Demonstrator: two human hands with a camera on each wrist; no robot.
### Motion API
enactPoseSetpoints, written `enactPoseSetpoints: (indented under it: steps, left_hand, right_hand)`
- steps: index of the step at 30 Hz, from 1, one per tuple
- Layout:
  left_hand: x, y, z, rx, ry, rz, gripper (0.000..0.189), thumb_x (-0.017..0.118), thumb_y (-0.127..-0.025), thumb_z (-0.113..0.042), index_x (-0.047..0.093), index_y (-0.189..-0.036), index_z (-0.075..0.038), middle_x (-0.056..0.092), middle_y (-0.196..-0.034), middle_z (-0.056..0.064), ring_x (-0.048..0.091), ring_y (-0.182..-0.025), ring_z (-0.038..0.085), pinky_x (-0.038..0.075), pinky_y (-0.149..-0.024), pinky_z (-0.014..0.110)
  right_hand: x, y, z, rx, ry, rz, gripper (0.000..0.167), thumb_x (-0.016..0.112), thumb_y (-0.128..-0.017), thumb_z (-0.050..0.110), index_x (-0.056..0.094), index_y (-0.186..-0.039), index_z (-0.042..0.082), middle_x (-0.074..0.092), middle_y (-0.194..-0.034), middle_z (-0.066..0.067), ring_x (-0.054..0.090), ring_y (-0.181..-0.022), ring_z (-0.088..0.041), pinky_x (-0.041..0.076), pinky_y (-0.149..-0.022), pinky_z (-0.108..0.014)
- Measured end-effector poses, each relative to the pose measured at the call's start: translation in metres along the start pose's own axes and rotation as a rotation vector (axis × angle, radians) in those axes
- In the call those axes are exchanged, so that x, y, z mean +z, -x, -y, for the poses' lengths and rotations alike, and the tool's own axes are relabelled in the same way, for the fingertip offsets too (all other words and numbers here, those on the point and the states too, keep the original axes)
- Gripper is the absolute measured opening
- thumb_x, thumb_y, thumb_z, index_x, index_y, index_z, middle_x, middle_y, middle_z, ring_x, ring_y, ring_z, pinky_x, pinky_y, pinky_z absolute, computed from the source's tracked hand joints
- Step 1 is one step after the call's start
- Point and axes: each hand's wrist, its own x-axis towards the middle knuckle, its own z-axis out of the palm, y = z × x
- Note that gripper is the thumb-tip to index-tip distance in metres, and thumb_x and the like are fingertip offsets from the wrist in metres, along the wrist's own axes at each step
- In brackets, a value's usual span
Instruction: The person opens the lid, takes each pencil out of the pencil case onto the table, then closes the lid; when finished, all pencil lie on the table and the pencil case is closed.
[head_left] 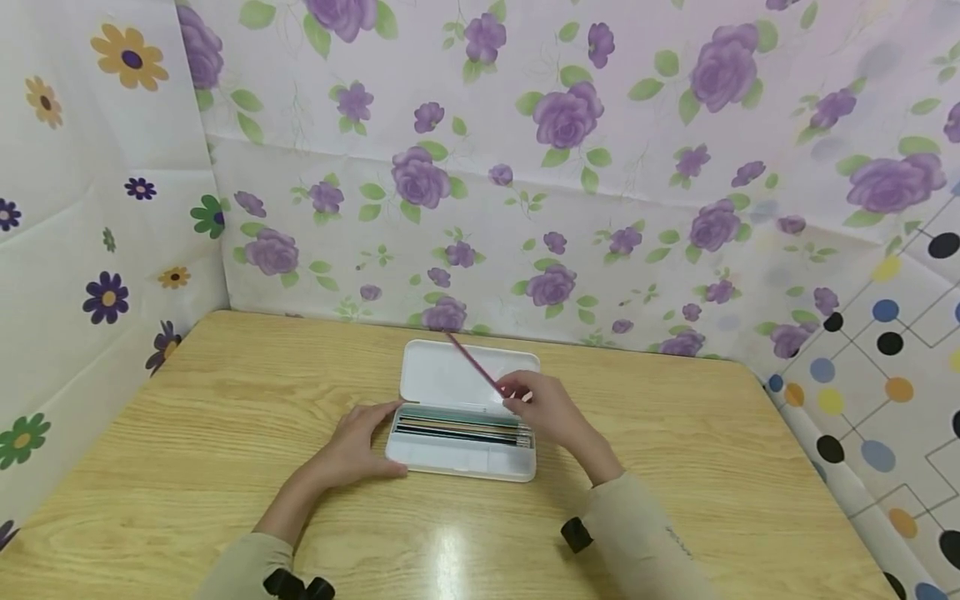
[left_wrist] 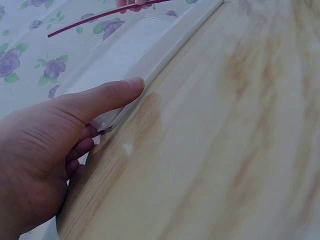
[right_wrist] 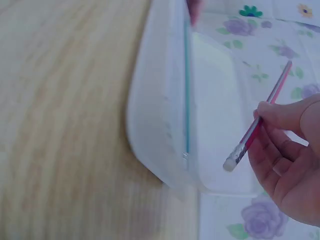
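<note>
A white pencil case (head_left: 465, 460) lies on the table with its lid (head_left: 438, 375) folded back toward the wall. Several pencils (head_left: 457, 428), dark, tan and green, lie side by side in its tray. My left hand (head_left: 358, 446) grips the case's left end, thumb at the front corner and fingers at the rear one. Between thumb and fingers, my right hand (head_left: 542, 408) pinches a dark red pencil (head_left: 474, 363) above the case's right side. That pencil slants up and away to the left. Its white eraser (right_wrist: 230, 164) end shows below the fingers in the right wrist view.
The wooden table (head_left: 675, 467) extends to both sides of the case. Behind it hangs a cloth with purple flowers (head_left: 566, 117). A flowered sheet (head_left: 97, 208) covers the left side, a dotted sheet (head_left: 885, 417) the right.
</note>
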Motion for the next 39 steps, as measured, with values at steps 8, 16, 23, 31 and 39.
enactPoseSetpoints:
  steps: [8,16,23,31,39]
  left_hand:
    - [0.000,0.000,0.000,0.001,0.006,0.002,0.099,0.089,-0.062,-0.043,0.045,-0.144,-0.007,0.050,-0.135,0.014,0.039,-0.123,0.033,0.031,-0.099,0.058]
    - [-0.001,0.001,-0.001,-0.010,0.011,-0.004,0.099,0.089,-0.062,-0.042,0.045,-0.144,-0.007,0.050,-0.135,0.014,0.038,-0.121,0.033,0.031,-0.098,0.057]
    - [0.001,0.000,0.000,-0.019,0.013,0.011,0.100,0.089,-0.062,-0.043,0.044,-0.144,-0.008,0.049,-0.136,0.013,0.038,-0.122,0.032,0.033,-0.098,0.056]
    - [0.000,0.000,0.000,-0.014,0.007,0.007,0.100,0.089,-0.062,-0.043,0.044,-0.144,-0.007,0.050,-0.137,0.014,0.038,-0.123,0.033,0.031,-0.099,0.058]
    - [0.001,0.000,0.000,-0.021,0.013,0.011,0.100,0.089,-0.062,-0.043,0.044,-0.144,-0.007,0.049,-0.137,0.014,0.038,-0.123,0.033,0.031,-0.099,0.058]
  right_hand:
    - [-0.022,0.005,-0.009,0.041,-0.063,-0.108,0.022,0.067,-0.089,0.001,0.066,-0.111,0.001,0.068,-0.094,-0.006,0.063,-0.085,-0.020,0.053,-0.068,-0.031]
    - [-0.037,0.008,-0.021,0.148,-0.079,-0.193,0.028,0.068,-0.089,0.005,0.064,-0.117,-0.001,0.067,-0.097,-0.009,0.063,-0.088,-0.023,0.052,-0.069,-0.031]
    - [-0.045,0.014,-0.040,0.257,-0.141,-0.235,0.031,0.065,-0.090,0.002,0.061,-0.119,-0.006,0.065,-0.101,-0.016,0.063,-0.092,-0.028,0.056,-0.071,-0.032]
    - [-0.044,0.021,-0.064,0.407,-0.258,-0.235,0.032,0.063,-0.091,0.000,0.057,-0.120,-0.012,0.061,-0.101,-0.019,0.062,-0.089,-0.027,0.056,-0.073,-0.033]
    - [-0.035,0.027,-0.079,0.492,-0.213,-0.208,0.030,0.063,-0.090,-0.002,0.058,-0.118,-0.012,0.061,-0.098,-0.019,0.063,-0.084,-0.025,0.056,-0.071,-0.032]
